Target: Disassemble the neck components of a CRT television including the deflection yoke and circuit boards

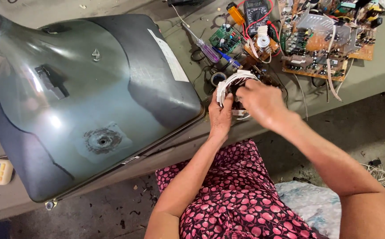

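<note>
Coil yoke gripped by fingers of left hand and right hand; picture tube beside, circuit board behind.

Bench layout around the picture tube and coil

A picture tube lay face down on the workbench, filling its left part, with a small meter near the bench's front left edge beside it. Just right of the tube, a ring-shaped coil assembly sat between the left hand below it and the right hand over its right side. Behind the coil lay a screwdriver and a small circuit board; a multimeter stood farther back. A large circuit board occupied the bench's far right. The person's lap was in front of the bench, below the hands.
</note>
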